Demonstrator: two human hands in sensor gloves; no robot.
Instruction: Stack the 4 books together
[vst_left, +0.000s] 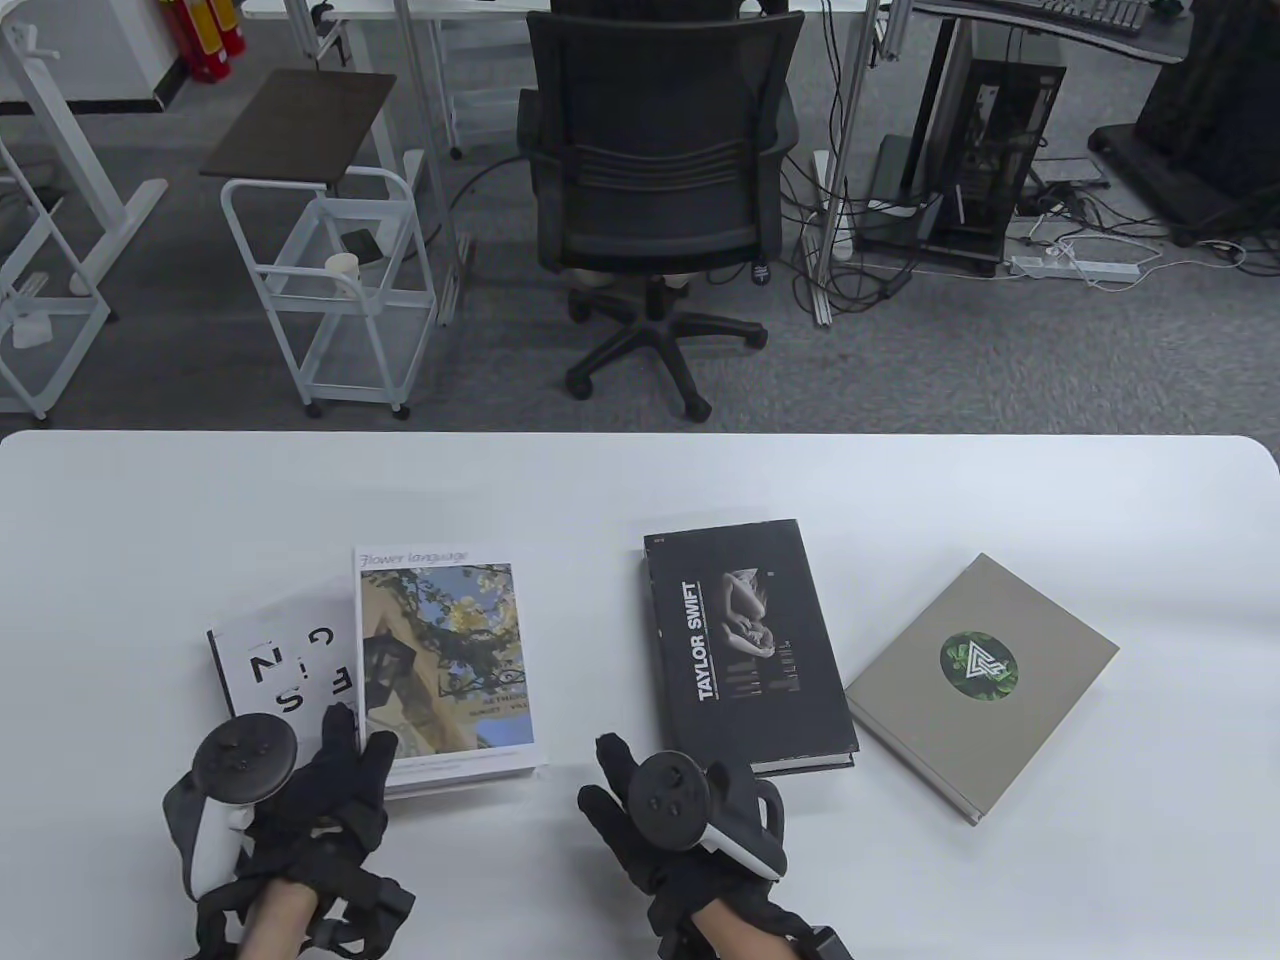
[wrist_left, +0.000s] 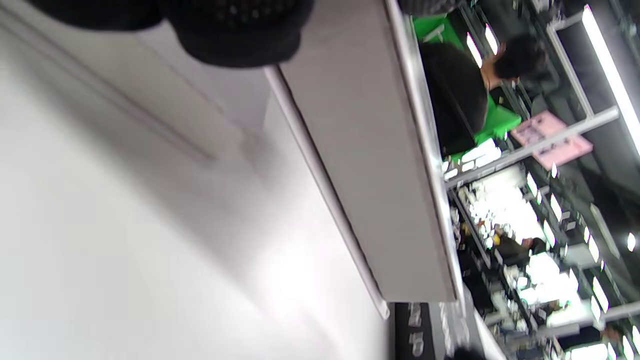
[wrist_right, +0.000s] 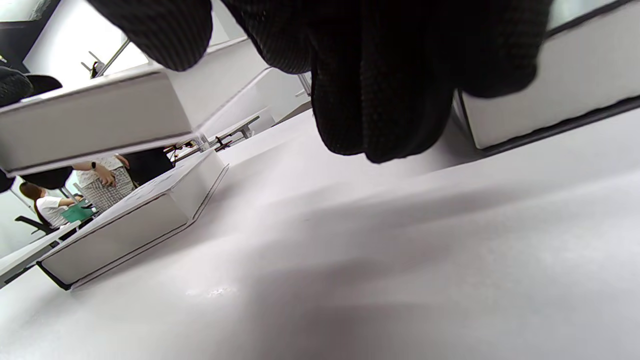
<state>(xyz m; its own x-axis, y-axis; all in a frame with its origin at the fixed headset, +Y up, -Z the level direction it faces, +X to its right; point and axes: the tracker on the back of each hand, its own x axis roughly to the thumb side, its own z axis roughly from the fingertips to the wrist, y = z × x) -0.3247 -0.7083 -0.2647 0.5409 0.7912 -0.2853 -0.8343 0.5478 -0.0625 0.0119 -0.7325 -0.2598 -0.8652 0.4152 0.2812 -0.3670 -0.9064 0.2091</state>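
Four books lie on the white table (vst_left: 1000, 480). A white book with black letters (vst_left: 270, 665) is at the left. The "Flower language" book (vst_left: 445, 655) overlaps its right side. My left hand (vst_left: 355, 740) grips that book's near left corner. The right wrist view shows it (wrist_right: 95, 120) raised above the white book (wrist_right: 130, 225). Its page edge (wrist_left: 365, 150) fills the left wrist view. The black "Taylor Swift" book (vst_left: 745, 650) lies in the middle, and a grey book with a green emblem (vst_left: 980, 685) at the right. My right hand (vst_left: 600, 780) is open and empty just left of the black book's near corner (wrist_right: 550, 95).
A black office chair (vst_left: 660, 200) and a white wire cart (vst_left: 330, 280) stand beyond the table's far edge. Bare table lies between the flower book and the black book (vst_left: 590, 640).
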